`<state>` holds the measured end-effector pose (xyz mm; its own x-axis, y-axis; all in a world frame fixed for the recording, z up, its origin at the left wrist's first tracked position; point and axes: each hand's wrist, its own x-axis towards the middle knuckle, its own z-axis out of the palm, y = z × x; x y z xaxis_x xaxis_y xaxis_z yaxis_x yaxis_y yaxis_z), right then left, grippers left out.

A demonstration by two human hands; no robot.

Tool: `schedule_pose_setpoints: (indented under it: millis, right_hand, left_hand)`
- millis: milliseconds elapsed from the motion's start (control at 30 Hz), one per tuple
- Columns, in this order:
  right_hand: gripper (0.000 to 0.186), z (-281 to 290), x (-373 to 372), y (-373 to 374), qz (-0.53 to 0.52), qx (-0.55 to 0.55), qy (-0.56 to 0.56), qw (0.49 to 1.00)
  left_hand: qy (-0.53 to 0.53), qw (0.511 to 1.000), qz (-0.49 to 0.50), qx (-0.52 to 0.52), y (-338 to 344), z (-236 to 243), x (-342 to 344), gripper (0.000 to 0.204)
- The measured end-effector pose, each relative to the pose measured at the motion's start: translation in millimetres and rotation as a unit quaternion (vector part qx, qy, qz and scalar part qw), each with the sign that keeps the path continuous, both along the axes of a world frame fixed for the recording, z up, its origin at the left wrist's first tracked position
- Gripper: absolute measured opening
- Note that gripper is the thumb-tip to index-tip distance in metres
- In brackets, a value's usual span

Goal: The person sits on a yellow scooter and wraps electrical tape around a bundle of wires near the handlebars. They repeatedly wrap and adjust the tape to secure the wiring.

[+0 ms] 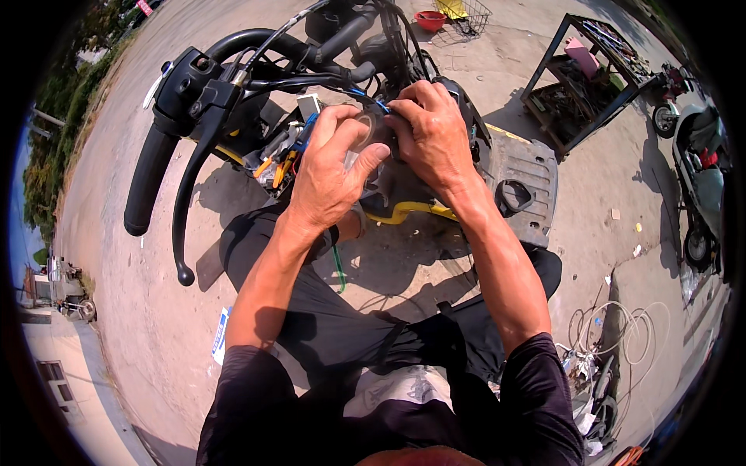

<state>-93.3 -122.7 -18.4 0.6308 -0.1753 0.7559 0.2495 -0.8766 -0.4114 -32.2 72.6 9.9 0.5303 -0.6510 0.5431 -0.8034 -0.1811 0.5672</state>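
Note:
My left hand [334,171] is curled round a round, translucent object [362,128] that looks like a tape roll, partly hidden by my fingers. Just right of it my right hand [427,140] has its fingers bent and pressed in at a blue wire [373,99] among black cables below the handlebar; what its fingertips grip is hard to make out. The handlebar grip [146,175] and lever [185,217] of the vehicle stand to my left. Yellow-handled tools [284,167] and a yellow frame tube [412,210] lie behind and below my hands.
A metal workbench [561,116] stands at back right, a parked scooter [695,171] at far right. A red basin [430,23] and wire basket [470,23] are at the back. Coiled hose [622,332] and litter lie by my right. A grey plastic panel [528,186] adjoins my right arm.

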Motion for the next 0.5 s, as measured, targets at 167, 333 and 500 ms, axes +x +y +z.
schedule_pose_setpoints:
  millis: [167, 333, 500]
  right_hand:
    - [0.011, 0, -2, -2, -0.002, 0.004, 0.009, 1.000]
    - [0.032, 7, -6, -4, 0.030, 0.049, 0.038, 0.998]
    - [0.067, 34, -25, 3, 0.038, 0.127, 0.003, 0.991]
  left_hand:
    - [0.078, 0.994, -0.043, -0.057, -8, 5, -9, 0.032]
    - [0.328, 0.914, -0.058, -0.233, -21, -9, 2, 0.023]
    - [0.410, 0.867, -0.032, -0.282, -37, -13, 11, 0.027]
